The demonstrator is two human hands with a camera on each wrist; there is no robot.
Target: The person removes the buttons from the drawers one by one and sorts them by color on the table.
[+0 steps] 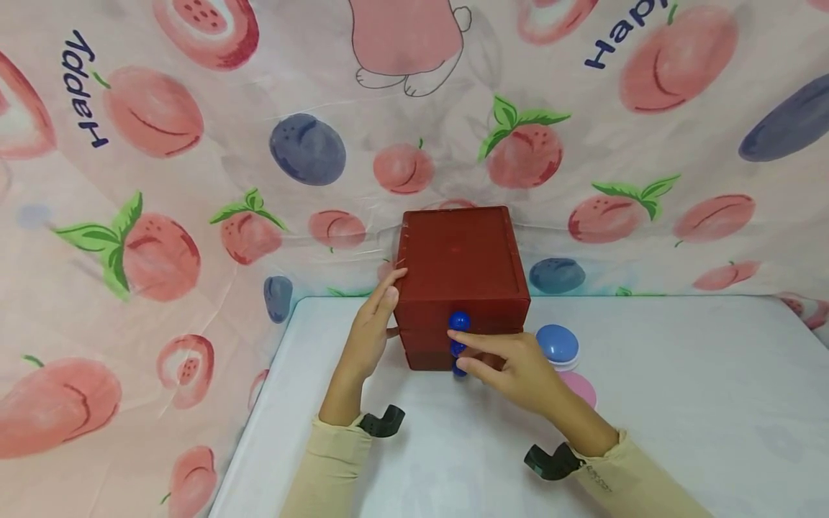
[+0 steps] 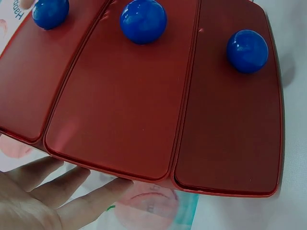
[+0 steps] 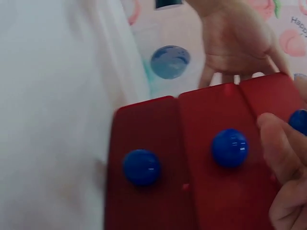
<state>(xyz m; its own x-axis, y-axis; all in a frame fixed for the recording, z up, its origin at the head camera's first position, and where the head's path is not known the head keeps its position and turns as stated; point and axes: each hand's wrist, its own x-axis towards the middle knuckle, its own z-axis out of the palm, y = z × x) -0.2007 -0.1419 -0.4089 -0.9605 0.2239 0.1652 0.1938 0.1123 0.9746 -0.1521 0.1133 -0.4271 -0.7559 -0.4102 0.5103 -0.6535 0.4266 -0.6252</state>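
Note:
A small red cabinet with three stacked drawers stands on the white table. Every drawer front carries a round blue knob; the middle knob and bottom knob show fully in the left wrist view. My left hand lies along the cabinet's left side, fingers extended against its edge. In front of the drawers is my right hand, its index finger and thumb apart, close to the top knob. Whether a fingertip touches that knob is unclear. All three drawers look closed.
Right of the cabinet sits a round container with a blue lid, and by it a pink disc partly covered by my right wrist. Behind the white table hangs a fruit-patterned cloth.

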